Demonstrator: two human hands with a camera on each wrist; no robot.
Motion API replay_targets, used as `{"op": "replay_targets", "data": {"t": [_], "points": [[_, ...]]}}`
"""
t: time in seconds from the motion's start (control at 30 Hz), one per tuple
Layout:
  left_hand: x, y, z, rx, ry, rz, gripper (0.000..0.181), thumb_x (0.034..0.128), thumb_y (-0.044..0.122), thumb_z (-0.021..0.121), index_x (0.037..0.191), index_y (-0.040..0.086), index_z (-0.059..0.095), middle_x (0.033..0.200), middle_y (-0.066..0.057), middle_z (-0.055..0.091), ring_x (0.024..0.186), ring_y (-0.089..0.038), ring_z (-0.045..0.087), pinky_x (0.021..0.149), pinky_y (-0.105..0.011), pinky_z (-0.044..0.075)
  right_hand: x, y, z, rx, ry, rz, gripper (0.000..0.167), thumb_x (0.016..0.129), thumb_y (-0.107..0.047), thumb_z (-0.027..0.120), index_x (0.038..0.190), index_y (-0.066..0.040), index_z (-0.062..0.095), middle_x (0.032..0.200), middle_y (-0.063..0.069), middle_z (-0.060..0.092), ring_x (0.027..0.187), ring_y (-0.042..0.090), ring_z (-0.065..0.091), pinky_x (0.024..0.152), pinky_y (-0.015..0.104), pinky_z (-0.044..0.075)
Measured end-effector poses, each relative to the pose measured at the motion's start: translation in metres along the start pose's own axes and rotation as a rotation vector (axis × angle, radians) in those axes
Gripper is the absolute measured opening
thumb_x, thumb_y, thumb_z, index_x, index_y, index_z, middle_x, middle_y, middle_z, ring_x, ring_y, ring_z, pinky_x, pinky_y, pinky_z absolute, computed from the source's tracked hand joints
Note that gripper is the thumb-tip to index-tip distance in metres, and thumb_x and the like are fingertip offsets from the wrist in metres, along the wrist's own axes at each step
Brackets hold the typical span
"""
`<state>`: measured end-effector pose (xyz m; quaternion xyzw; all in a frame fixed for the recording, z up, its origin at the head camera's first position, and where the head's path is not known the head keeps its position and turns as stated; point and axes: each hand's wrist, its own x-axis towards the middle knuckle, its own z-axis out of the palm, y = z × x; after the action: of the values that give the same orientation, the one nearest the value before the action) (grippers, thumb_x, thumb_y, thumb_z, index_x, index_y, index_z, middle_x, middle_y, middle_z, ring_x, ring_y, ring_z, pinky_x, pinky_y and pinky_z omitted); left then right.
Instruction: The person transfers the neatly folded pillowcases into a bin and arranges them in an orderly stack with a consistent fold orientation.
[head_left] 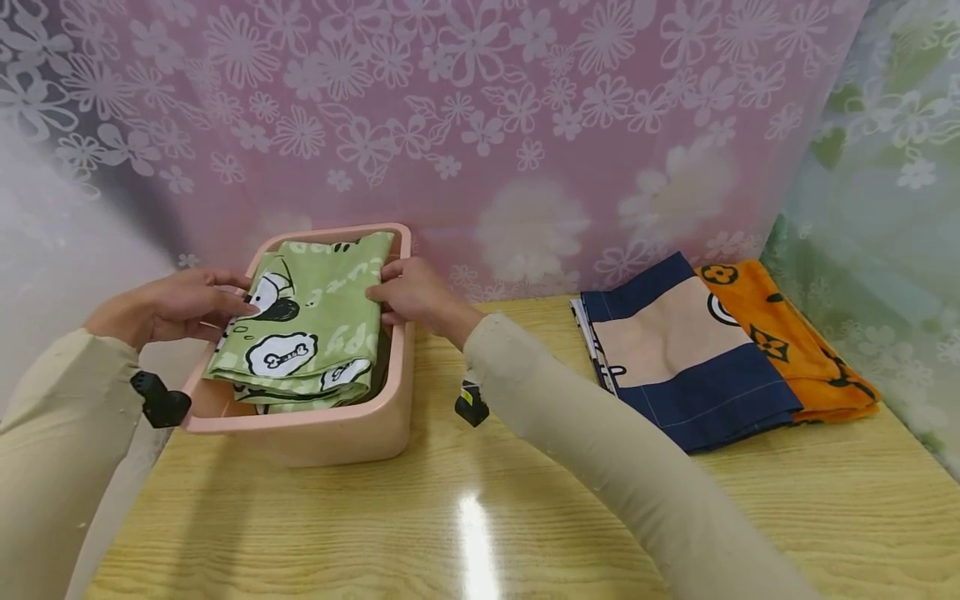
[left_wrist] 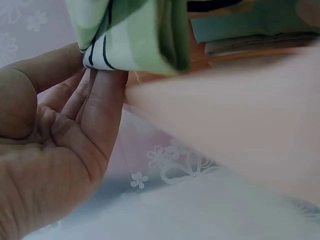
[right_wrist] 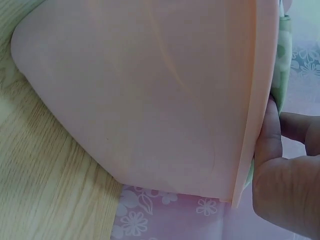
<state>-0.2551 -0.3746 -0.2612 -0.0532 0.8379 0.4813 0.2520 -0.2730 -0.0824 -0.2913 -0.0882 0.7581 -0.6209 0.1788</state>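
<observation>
A folded green cloth (head_left: 330,304) with cartoon dog prints lies across the top of a pink plastic bin (head_left: 337,437). My left hand (head_left: 176,307) holds its left edge; in the left wrist view the thumb and fingers of that hand (left_wrist: 65,125) pinch the folded layers (left_wrist: 142,37). On the opposite side, my right hand (head_left: 420,293) grips the cloth's right edge at the bin's rim. The right wrist view shows the thumb and fingers of this hand (right_wrist: 287,175) on the green edge (right_wrist: 283,60), beside the bin wall (right_wrist: 150,100). Some fingertips are hidden.
Inside the bin, the left wrist view shows other folded fabric (left_wrist: 250,27). On the wooden table (head_left: 480,500), a folded navy and beige cloth (head_left: 675,342) overlaps an orange patterned one (head_left: 817,358) at right. A pink floral curtain (head_left: 450,150) hangs behind.
</observation>
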Motion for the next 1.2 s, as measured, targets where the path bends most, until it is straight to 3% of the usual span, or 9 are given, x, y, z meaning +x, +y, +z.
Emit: {"op": "replay_targets", "data": {"t": [0.73,1.07,1.2], "points": [[0.0,0.003,0.008,-0.014,0.03,-0.014,0.049,0.0929,0.008,0.061,0.133,-0.001,0.035,0.089,-0.002,0.068,0.08,-0.019,0.067,0.074,-0.04,0.056,-0.003,0.003,0.004,-0.107,0.021,-0.051,0.037,0.094,-0.01,0.062,0.129,0.0,0.056,0.107,0.01,0.061,0.077,0.016,0.065,0.063,0.023,0.054],[-0.001,0.009,0.013,0.059,0.053,-0.007,0.055,0.0933,0.01,0.059,0.137,-0.003,0.028,0.088,-0.002,0.068,0.077,-0.019,0.066,0.071,-0.039,0.056,-0.003,0.0,0.004,-0.143,0.02,-0.058,0.035,0.093,-0.011,0.063,0.126,-0.001,0.059,0.106,0.008,0.06,0.074,0.014,0.065,0.062,0.022,0.054],[-0.001,0.009,0.012,0.044,0.06,-0.011,0.055,0.0929,0.009,0.06,0.136,-0.004,0.029,0.088,-0.002,0.068,0.078,-0.019,0.067,0.072,-0.04,0.056,-0.003,-0.001,0.004,-0.152,0.024,-0.048,0.036,0.093,-0.011,0.063,0.127,-0.001,0.058,0.104,0.008,0.061,0.073,0.014,0.065,0.061,0.021,0.054]]}}
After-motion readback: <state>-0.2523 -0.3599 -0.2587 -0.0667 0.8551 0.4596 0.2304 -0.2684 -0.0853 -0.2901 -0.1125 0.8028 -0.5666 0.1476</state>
